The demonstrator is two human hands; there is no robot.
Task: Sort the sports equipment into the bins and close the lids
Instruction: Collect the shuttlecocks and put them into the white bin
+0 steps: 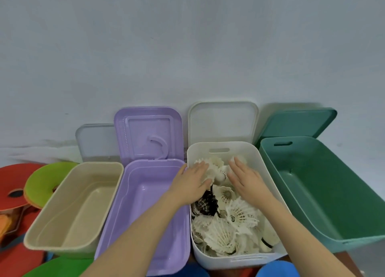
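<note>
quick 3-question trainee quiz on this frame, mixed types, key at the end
1. True or false: the purple bin holds shuttlecocks.
2. Which bin are the left hand and right hand in? A beige B white C green
3. Fill in: the purple lid leans against the ____.

Key: 1 false, they fill the white bin; 2 B; 3 wall.

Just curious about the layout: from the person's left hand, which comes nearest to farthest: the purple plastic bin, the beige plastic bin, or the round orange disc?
From the left hand:
1. Purple plastic bin, right beside it.
2. Beige plastic bin, further left.
3. Round orange disc, at the far left edge.
</note>
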